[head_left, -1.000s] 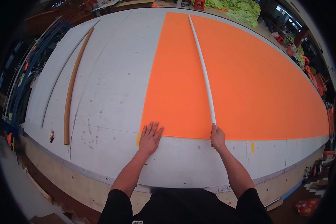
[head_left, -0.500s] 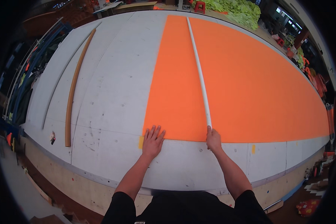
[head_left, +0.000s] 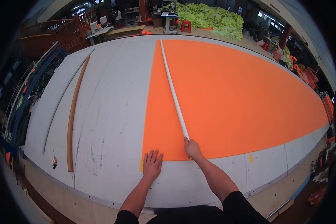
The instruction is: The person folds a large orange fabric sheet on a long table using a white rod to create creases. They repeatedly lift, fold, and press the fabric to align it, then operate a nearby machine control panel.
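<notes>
A wide sheet of bright orange fabric (head_left: 231,100) lies flat on the large grey table (head_left: 112,112). My left hand (head_left: 152,167) rests open on the fabric's near left corner, fingers spread, beside a yellow tape mark (head_left: 141,165). With my right hand (head_left: 192,148) I grip the near end of a long white pole (head_left: 172,87). The pole lies across the fabric, slanting away to the far left, its far end close to the fabric's far left corner.
On the table's left lie a brown tube (head_left: 74,115) and a thin grey rod (head_left: 59,99), with a small object (head_left: 54,162) near them. Beyond the far edge are a heap of yellow-green fabric (head_left: 212,18) and a red stool (head_left: 186,26). Another yellow tape mark (head_left: 251,158) is at right.
My right hand has moved the white pole left across the fabric, toward its left edge. My left hand stays at the corner. The view has tilted up, showing more of the room.
</notes>
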